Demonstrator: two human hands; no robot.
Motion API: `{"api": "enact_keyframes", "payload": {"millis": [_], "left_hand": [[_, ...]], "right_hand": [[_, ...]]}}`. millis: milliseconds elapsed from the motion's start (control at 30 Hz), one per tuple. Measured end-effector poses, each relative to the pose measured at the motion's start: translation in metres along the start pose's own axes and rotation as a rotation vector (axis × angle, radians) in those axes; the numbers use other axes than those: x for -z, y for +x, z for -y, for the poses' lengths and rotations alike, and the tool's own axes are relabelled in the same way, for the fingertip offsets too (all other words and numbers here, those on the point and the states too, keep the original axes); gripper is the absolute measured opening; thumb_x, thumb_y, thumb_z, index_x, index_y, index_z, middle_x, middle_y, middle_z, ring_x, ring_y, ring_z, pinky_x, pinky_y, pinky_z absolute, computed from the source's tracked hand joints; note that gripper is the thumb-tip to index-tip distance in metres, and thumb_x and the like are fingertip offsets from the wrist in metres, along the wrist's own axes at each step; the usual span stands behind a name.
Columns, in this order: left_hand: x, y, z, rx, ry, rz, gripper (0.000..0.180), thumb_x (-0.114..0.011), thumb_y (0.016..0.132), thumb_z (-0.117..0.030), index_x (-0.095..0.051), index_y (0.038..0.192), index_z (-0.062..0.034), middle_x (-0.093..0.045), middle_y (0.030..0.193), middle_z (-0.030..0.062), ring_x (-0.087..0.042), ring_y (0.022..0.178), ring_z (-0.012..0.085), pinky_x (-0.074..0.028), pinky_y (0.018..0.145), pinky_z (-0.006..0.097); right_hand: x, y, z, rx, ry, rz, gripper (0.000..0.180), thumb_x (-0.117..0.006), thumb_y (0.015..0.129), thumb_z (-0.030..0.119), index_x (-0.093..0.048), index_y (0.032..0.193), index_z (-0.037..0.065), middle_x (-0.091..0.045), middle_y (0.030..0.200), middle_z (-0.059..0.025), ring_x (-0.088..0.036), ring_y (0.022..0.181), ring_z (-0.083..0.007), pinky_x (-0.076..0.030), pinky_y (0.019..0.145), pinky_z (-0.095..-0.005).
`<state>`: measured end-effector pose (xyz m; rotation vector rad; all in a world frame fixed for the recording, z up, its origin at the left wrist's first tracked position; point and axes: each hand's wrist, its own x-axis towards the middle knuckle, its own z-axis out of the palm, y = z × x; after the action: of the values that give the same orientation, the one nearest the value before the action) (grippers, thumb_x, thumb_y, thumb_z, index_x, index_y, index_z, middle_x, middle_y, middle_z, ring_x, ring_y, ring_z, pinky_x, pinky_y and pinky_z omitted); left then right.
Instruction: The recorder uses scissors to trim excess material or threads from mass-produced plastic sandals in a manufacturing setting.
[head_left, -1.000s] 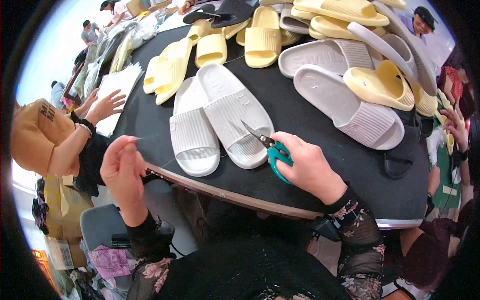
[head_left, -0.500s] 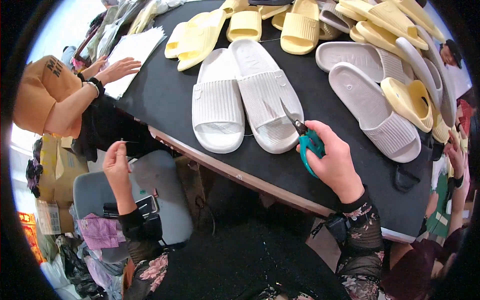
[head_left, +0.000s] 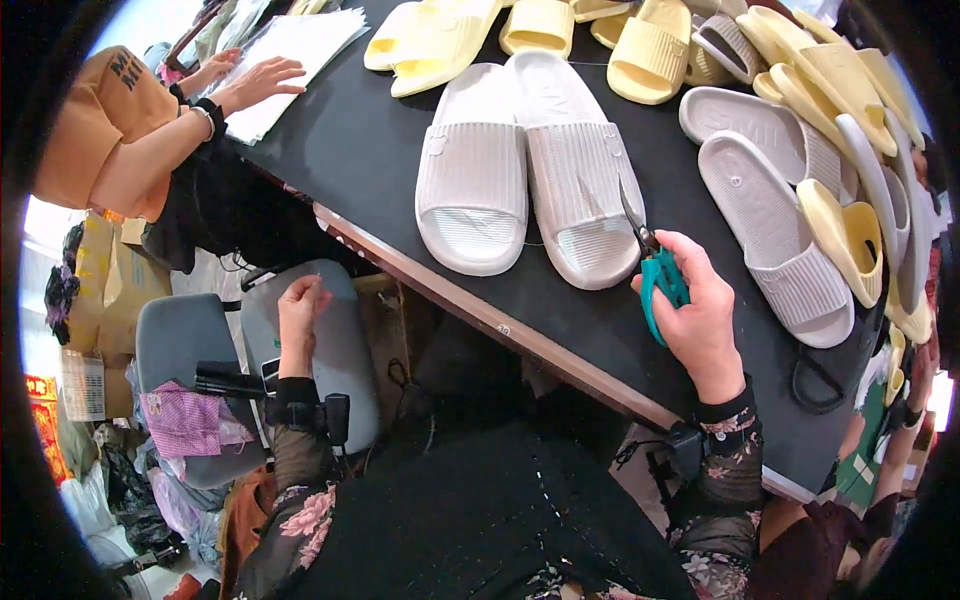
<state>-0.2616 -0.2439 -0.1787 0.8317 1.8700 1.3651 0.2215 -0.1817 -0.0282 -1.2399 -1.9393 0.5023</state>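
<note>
My right hand (head_left: 695,320) is wrapped round scissors (head_left: 662,290) with teal handles. Their pointed blades rise over the toe end of a pale grey slide slipper (head_left: 578,165). Its matching slipper (head_left: 472,180) lies close against it on the left, soles down, toes toward me. A thin strand (head_left: 535,244) shows between the two near their toe ends. Away from the table, above a grey chair, my left hand (head_left: 303,312) is raised with its fingers drawn together in a pinch. Whatever it may hold is too small to make out.
Yellow slippers (head_left: 648,60) line the far side of the black table (head_left: 370,130). More grey slippers (head_left: 765,225) are piled at right beside a black cord loop (head_left: 818,385). At left, a co-worker's hand (head_left: 262,85) rests by white sheets (head_left: 300,50). A grey chair (head_left: 350,400) stands lower left.
My left hand has moved right and slightly down in view; the thin dark bit at its fingertips no longer shows. The view has shifted; the right hand still holds the scissors by the slipper.
</note>
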Motion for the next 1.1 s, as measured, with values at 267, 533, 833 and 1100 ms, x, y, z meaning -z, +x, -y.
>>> {"api": "enact_keyframes", "payload": {"millis": [267,533,833,1100], "left_hand": [[0.006,0.012,0.032,-0.176,0.739,0.052,0.034,-0.06,0.081,-0.011,-0.061,0.112,0.0028,-0.065,0.104,0.0174,-0.063,0.091,0.0253,-0.049,0.081,0.035],[-0.042,-0.017,-0.109,-0.705,0.696,-0.239,0.019,-0.056,0.086,-0.007,-0.062,0.103,0.0012,-0.063,0.1,0.0131,-0.06,0.092,0.0279,-0.047,0.082,0.036],[-0.144,-0.04,-0.21,-1.005,0.522,0.231,0.025,-0.06,0.084,-0.008,-0.059,0.107,0.003,-0.059,0.116,0.0171,-0.055,0.11,0.0297,-0.041,0.095,0.036],[-0.189,-0.032,-0.234,-1.08,0.636,0.43,0.039,-0.066,0.079,-0.013,-0.054,0.114,-0.0002,-0.058,0.107,0.0179,-0.052,0.104,0.0361,-0.04,0.09,0.041]], "right_hand": [[0.001,-0.001,-0.007,0.043,-0.003,-0.022,0.041,-0.072,0.075,0.01,-0.055,0.112,0.002,-0.064,0.098,-0.0196,-0.067,0.083,-0.0312,-0.054,0.07,-0.0357],[0.005,-0.007,-0.009,0.089,0.019,-0.027,0.041,-0.068,0.075,0.007,-0.054,0.113,0.003,-0.063,0.094,-0.018,-0.066,0.079,-0.0306,-0.054,0.068,-0.036],[0.011,-0.002,-0.003,0.085,-0.038,-0.013,0.043,-0.071,0.074,0.006,-0.055,0.113,0.002,-0.064,0.1,-0.0178,-0.066,0.087,-0.0307,-0.054,0.073,-0.0349],[0.009,-0.004,-0.003,0.141,-0.017,-0.089,0.045,-0.067,0.075,0.009,-0.052,0.117,0.005,-0.063,0.091,-0.0179,-0.065,0.077,-0.0323,-0.054,0.067,-0.0384]]}}
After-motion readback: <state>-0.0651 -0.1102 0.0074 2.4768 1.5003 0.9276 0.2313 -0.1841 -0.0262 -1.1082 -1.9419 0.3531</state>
